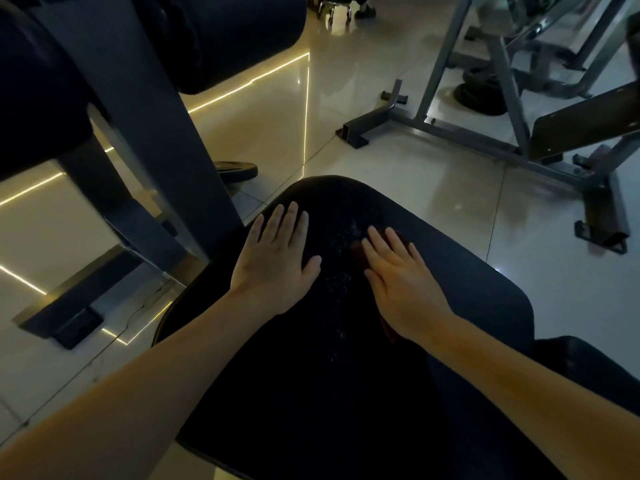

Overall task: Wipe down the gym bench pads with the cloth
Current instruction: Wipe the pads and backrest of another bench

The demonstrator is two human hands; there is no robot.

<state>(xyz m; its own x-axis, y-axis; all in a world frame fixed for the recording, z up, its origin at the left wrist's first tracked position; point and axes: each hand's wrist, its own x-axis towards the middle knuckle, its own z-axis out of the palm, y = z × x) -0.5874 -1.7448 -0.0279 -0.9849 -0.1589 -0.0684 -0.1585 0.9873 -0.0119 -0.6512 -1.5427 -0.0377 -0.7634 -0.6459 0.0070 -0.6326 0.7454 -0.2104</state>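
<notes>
Currently mid-wipe: your right hand [398, 282] lies flat, fingers straight, pressing the dark red cloth [357, 251] onto the bench pad [478, 282]. Left hand [277, 265] is flat, bracing. Droplets [341, 282] remain along the centre; the roller pad [225, 39] is probably still to do.

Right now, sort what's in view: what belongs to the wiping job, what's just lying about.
Job: bench pad, cloth, right hand pressing flat on the cloth, left hand flat on the pad.
Lying about: weight plate on the floor, grey bench frame.
</notes>
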